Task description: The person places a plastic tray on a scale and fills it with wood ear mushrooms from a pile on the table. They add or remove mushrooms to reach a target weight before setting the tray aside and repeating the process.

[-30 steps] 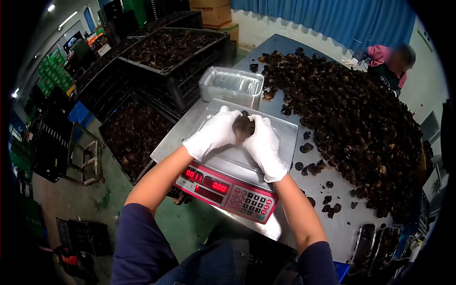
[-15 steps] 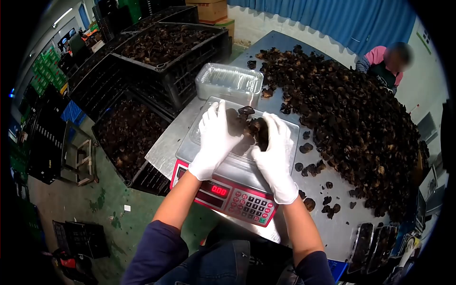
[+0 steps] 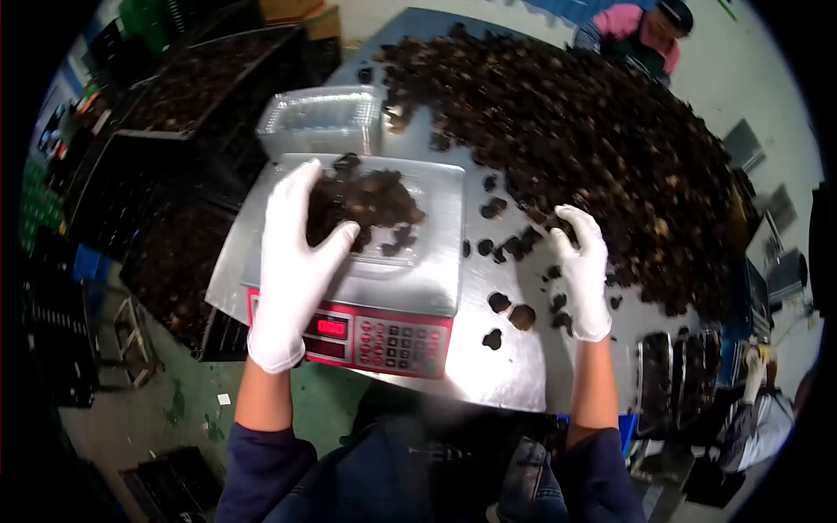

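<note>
A red-and-silver digital scale stands on the metal table, its red display lit. On its pan sits a clear plastic tray holding dark, frilly mushrooms that look like wood ear. My left hand, in a white glove, is at the tray's left side, thumb and fingers spread around the edge of the mushrooms. My right hand, also gloved, is at the near edge of the big mushroom pile. Its fingers are bent but apart from the thumb, and I see nothing gripped.
Stacked clear trays stand behind the scale. Loose mushrooms lie on the metal table. Filled trays sit at the right. Black crates are at the left. One person is across the table, another at far right.
My right hand has left the tray and moved right to the pile. My left hand stays at the tray, where mushrooms now lie. The view has shifted, so the scale appears further left.
</note>
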{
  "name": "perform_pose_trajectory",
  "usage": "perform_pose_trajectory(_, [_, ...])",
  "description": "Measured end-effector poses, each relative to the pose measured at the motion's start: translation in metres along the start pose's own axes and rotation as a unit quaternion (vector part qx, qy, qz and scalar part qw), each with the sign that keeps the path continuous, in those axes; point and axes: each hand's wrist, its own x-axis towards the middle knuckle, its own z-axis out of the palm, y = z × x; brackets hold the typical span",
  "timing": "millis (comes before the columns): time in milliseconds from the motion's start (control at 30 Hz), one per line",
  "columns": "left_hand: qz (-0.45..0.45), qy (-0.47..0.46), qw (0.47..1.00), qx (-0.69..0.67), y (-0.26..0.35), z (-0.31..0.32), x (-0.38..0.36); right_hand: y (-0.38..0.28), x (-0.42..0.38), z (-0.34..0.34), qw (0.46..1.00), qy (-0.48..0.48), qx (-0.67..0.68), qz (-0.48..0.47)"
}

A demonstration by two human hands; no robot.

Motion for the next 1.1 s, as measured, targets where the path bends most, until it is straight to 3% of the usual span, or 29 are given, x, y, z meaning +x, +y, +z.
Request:
perform_pose_trajectory(33, [0.029,-0.012,0.999,-0.042,0.022,0.010,-0.012,0.023,-0.009,-0.014,0.997,-0.018,0.004,0.071])
perform_pose_trajectory(67, [0.117,-0.073,0.989,-0.050,0.041,0.024,-0.026,0.045,-0.021,-0.028,0.991,-0.052,-0.027,0.117])
perform_pose_trajectory(100, [0.081,-0.172,0.974,-0.123,0.046,0.049,-0.055,0.066,-0.037,-0.038,0.984,-0.074,-0.017,0.161])
perform_pose_trajectory(133, [0.054,-0.280,0.952,-0.112,0.073,0.064,-0.064,0.069,-0.049,-0.048,0.975,-0.101,-0.043,0.191])
perform_pose_trajectory(167, [0.099,-0.327,0.921,-0.188,0.071,0.098,-0.082,0.072,-0.061,-0.057,0.965,-0.128,-0.068,0.220])
perform_pose_trajectory(200, [0.228,-0.283,0.927,-0.094,0.069,0.129,-0.102,0.088,-0.080,-0.058,0.967,-0.121,-0.091,0.205])
perform_pose_trajectory(233, [0.142,-0.342,0.928,-0.051,0.079,0.147,-0.111,0.077,-0.085,-0.066,0.964,-0.130,-0.111,0.205])
perform_pose_trajectory(300, [0.092,-0.383,0.909,0.136,0.089,0.182,-0.117,0.062,-0.098,-0.068,0.964,-0.111,-0.030,0.239])
perform_pose_trajectory(333, [0.094,-0.385,0.908,0.137,0.089,0.197,-0.123,0.067,-0.110,-0.064,0.982,-0.089,-0.049,0.161])
perform_pose_trajectory(400, [0.057,-0.292,0.940,0.167,0.089,0.223,-0.133,0.052,-0.120,-0.054,0.977,-0.119,-0.157,0.085])
perform_pose_trajectory(500, [0.059,-0.282,0.945,0.156,0.089,0.242,-0.140,0.053,-0.123,-0.042,0.969,-0.125,-0.211,-0.009])
perform_pose_trajectory(533, [0.080,-0.201,0.969,0.118,0.087,0.248,-0.141,0.060,-0.121,-0.036,0.964,-0.135,-0.228,-0.023])
perform_pose_trajectory(633, [0.113,-0.253,0.950,0.141,0.069,0.277,-0.142,0.074,-0.115,-0.027,0.962,-0.135,-0.236,-0.033])
perform_pose_trajectory(700, [0.111,-0.222,0.956,0.158,0.076,0.274,-0.131,0.088,-0.112,-0.025,0.963,-0.133,-0.231,-0.026])
perform_pose_trajectory(767, [0.028,-0.163,0.980,0.109,0.076,0.272,-0.114,0.104,-0.110,-0.022,0.984,-0.096,-0.148,-0.002])
perform_pose_trajectory(800, [0.070,-0.083,0.983,0.149,0.072,0.271,-0.104,0.100,-0.103,-0.022,0.991,-0.079,-0.109,0.026])
perform_pose_trajectory(867, [0.016,-0.110,0.968,0.225,0.074,0.273,-0.075,0.086,-0.080,-0.017,0.998,-0.029,-0.045,0.037])
perform_pose_trajectory(933, [-0.037,-0.133,0.944,0.299,0.078,0.272,-0.049,0.069,-0.049,-0.008,0.995,-0.050,-0.005,0.081])
perform_pose_trajectory(967, [-0.080,-0.190,0.923,0.324,0.081,0.272,-0.038,0.063,-0.033,-0.001,0.995,-0.062,0.002,0.082])
perform_pose_trajectory(1033, [-0.117,-0.278,0.881,0.364,0.082,0.272,-0.025,0.050,-0.002,0.009,0.980,-0.162,-0.055,0.104])
perform_pose_trajectory(1100, [-0.169,-0.273,0.897,0.304,0.065,0.288,-0.022,0.075,0.012,0.029,0.960,-0.267,-0.072,0.044])
